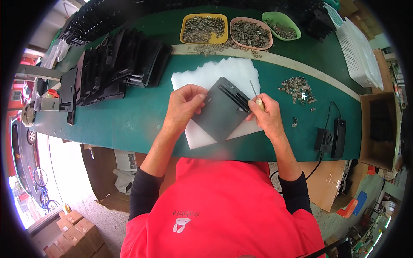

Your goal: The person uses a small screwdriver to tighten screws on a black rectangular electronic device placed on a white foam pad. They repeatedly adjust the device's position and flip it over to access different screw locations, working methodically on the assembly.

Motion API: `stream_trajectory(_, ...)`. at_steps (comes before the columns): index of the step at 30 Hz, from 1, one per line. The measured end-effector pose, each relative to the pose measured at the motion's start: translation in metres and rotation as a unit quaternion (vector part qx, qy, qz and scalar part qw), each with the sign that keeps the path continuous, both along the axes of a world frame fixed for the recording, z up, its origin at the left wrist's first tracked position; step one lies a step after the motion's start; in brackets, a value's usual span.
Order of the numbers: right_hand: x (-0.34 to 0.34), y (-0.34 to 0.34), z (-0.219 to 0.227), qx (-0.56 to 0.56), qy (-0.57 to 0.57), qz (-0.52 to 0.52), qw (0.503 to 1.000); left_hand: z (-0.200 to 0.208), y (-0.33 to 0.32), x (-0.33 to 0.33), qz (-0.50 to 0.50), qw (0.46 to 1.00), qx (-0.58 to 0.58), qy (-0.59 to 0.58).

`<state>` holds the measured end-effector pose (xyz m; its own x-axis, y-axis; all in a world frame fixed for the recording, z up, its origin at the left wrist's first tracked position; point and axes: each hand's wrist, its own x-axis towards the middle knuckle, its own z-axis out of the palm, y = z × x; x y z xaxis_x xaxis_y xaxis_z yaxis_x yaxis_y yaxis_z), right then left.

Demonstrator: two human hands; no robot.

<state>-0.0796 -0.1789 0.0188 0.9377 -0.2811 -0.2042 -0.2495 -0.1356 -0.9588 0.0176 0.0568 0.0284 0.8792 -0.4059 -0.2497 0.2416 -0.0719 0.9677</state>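
Note:
A flat dark grey plastic panel (217,114) with a black slotted strip lies tilted on a white foam sheet (245,69). My left hand (186,105) is at its left edge, thumb and fingertips pinched together; whatever is between them is too small to make out. My right hand (267,116) grips a slim tool (260,103) with a pale handle and a thin metal shaft pointing up and away; its kind does not show. The fingers of that hand also touch the panel's right edge by the slotted strip.
Yellow (204,42), pink (270,43) and green (297,36) trays of small metal parts stand at the back. A loose pile of metal clips (297,90) lies right, beyond a black adapter (323,140). Stacked black panels (109,64) fill the left; a white basket (355,56) stands far right.

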Motion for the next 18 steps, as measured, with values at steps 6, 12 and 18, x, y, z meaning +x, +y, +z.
stream_trajectory(6,-0.008,0.004,0.001,0.091,0.010,-0.029,0.995,0.012,-0.012,-0.008,0.004,0.999,0.047,-0.022)
stream_trajectory(12,-0.006,0.002,0.000,0.088,0.012,-0.022,0.996,0.006,-0.020,-0.009,-0.001,1.000,-0.001,-0.030)
stream_trajectory(18,-0.007,0.000,-0.001,0.092,0.012,-0.022,0.995,0.002,-0.025,-0.007,0.005,0.999,-0.033,-0.013)
